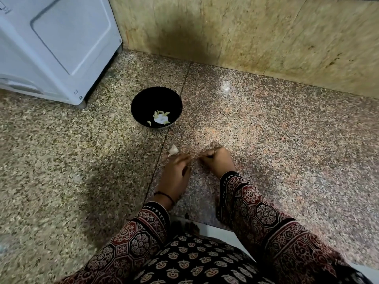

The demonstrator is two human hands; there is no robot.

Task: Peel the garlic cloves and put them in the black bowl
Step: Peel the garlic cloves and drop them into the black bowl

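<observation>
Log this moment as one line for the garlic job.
step: peeling, likely | left hand: curled, grip unclear | right hand: curled, grip unclear | garlic clove: at left fingertips | black bowl: peeled cloves inside

Legible text: none can be read | white appliance [51,37]: dark marking [2,7] cut off at frame edge | corner stickers [78,94]: too small.

You have open speckled granite surface [266,130] right of round black bowl [143,99]. Small pale garlic piece [173,150] lies on near approach. White appliance cabinet [61,48] blocks left, beige stone wall [246,33] behind.
</observation>
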